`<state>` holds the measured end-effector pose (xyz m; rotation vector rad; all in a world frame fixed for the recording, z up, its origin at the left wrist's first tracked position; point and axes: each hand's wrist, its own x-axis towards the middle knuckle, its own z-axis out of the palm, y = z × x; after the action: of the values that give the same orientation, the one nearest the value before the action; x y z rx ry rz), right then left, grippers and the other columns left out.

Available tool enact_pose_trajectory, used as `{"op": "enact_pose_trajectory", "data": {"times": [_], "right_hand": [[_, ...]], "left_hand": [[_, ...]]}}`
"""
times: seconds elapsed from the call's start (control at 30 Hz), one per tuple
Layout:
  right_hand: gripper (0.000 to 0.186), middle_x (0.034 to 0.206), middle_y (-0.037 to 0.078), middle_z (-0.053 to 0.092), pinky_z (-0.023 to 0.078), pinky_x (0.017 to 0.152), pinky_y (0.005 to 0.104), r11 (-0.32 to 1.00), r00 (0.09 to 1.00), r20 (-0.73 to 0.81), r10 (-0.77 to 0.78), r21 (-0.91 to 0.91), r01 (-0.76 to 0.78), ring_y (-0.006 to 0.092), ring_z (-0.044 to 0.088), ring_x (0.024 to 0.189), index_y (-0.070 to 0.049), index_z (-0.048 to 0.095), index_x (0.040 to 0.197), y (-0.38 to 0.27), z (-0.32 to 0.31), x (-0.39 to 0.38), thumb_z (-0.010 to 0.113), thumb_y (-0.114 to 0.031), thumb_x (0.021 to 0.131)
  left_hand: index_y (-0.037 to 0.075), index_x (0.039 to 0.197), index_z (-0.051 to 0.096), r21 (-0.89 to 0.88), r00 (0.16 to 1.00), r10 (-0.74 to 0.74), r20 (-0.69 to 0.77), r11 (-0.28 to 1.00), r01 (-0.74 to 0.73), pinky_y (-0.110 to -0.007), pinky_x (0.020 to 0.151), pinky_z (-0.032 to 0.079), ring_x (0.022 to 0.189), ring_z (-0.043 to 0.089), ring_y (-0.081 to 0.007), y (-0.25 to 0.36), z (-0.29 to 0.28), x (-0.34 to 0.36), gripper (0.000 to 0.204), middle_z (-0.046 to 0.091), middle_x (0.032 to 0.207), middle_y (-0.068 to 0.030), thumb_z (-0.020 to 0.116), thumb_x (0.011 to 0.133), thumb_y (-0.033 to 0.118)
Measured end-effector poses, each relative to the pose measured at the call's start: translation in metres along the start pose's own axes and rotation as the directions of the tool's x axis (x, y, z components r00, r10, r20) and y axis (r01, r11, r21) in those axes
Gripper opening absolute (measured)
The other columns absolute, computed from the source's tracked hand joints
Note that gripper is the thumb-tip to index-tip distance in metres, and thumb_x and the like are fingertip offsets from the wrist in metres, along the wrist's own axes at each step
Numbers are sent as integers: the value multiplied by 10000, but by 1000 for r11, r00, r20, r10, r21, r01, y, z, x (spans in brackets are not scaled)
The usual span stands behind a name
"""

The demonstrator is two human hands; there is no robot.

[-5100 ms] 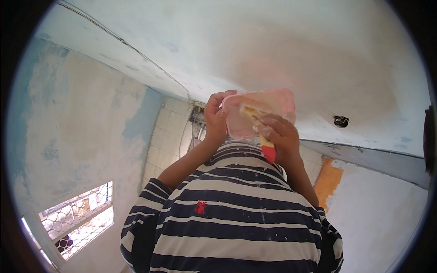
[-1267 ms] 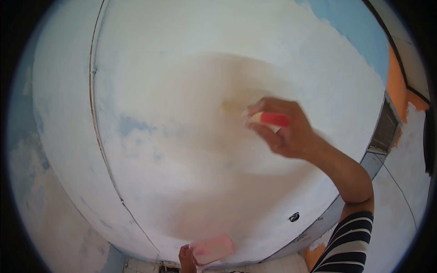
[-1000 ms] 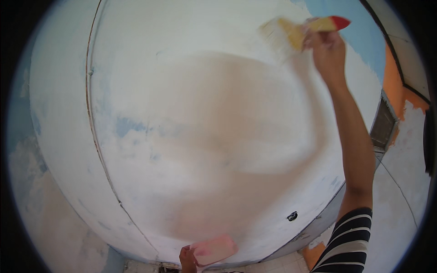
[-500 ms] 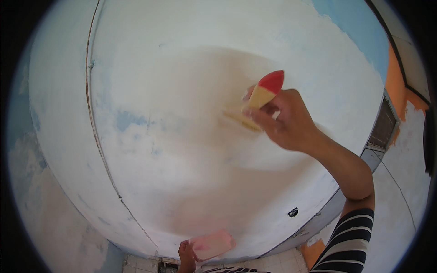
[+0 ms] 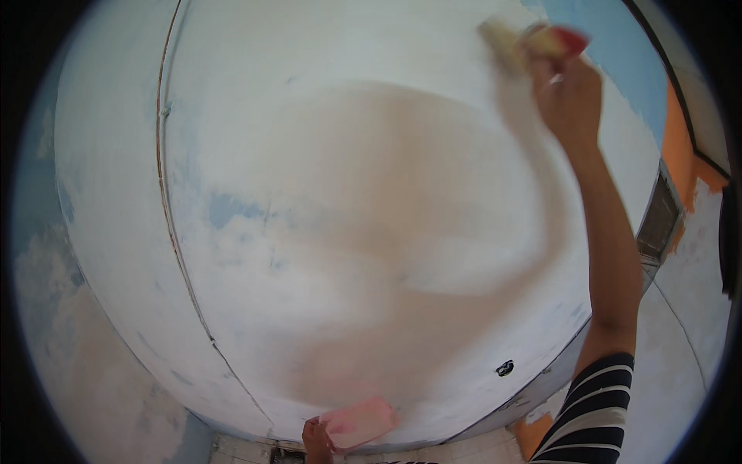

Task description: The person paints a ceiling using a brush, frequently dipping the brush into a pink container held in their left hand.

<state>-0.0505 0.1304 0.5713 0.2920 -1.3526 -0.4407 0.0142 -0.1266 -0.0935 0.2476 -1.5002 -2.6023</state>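
High on the right part of the whitish wall [image 5: 332, 185], my right hand [image 5: 568, 97] is closed around a paintbrush [image 5: 553, 40]. Its pale wooden handle ends in a red tip, and the bristle end, smeared by motion, is at or close to the wall. Whether the bristles touch the surface I cannot tell. Down at the lower edge, my left hand [image 5: 317, 441] grips one end of a shallow pink plastic tray [image 5: 363, 424]. Whitish material seems to coat the inside of the tray.
A thin cable [image 5: 165, 178] runs down the wall's left side. Light blue patches [image 5: 232, 209] show through the white coat. A dark round socket hole [image 5: 505, 368] sits low at the right. Farther right are an orange strip [image 5: 680, 124] and a small dark opening [image 5: 658, 216].
My right hand has swept the paintbrush up and to the right, from mid-wall to near the upper blue area. The left hand and pink tray have barely moved.
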Motion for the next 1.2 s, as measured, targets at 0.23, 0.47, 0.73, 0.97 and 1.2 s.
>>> {"op": "enact_pose_trajectory", "data": {"times": [0.23, 0.47, 0.73, 0.97, 1.2], "right_hand": [[117, 778, 86, 613, 506, 590, 389, 673, 894, 333, -299, 738, -50, 297, 616, 674, -96, 640, 935, -128, -57, -108, 628, -176, 851], [194, 909, 93, 679, 545, 631, 273, 626, 960, 170, 224, 730, -275, 133, 649, 744, 32, 634, 1044, 14, 9, -15, 610, -130, 940], [193, 857, 155, 712, 546, 664, 329, 987, 993, -63, 102, -121, -109, 222, 698, 768, 7, 668, 999, 65, 3, 23, 651, -146, 883], [199, 926, 54, 657, 538, 728, 413, 703, 762, 432, -483, 709, 44, 277, 654, 858, -127, 637, 973, -118, -70, -116, 665, -115, 777], [217, 766, 48, 639, 539, 609, 260, 489, 817, 552, 166, 673, -555, 130, 638, 679, -25, 577, 953, -30, -20, -37, 735, -99, 824]], "left_hand": [[9, 1092, 510, -28, 975, -219, 34, 975, 220, -259, 610, 504, 772, 619, -153, 11, 5, 2, 273, 619, 927, -81, 566, 901, 195], [19, 1075, 515, 134, 992, -113, 58, 985, 105, -228, 521, 451, 729, 609, -140, 7, 2, 5, 238, 611, 905, -69, 553, 905, 181], [28, 1060, 530, -68, 994, -104, -15, 992, 103, -213, 474, 413, 635, 553, -95, 2, 13, 7, 229, 605, 855, -43, 569, 899, 186], [27, 1063, 532, -12, 985, -166, 42, 986, 167, -203, 454, 395, 591, 520, -62, 28, 21, 3, 248, 609, 847, -35, 593, 886, 189], [30, 1062, 527, 1, 977, -214, 16, 977, 214, -203, 456, 390, 600, 525, -72, 13, 24, 8, 245, 613, 854, -32, 594, 891, 193]]}}
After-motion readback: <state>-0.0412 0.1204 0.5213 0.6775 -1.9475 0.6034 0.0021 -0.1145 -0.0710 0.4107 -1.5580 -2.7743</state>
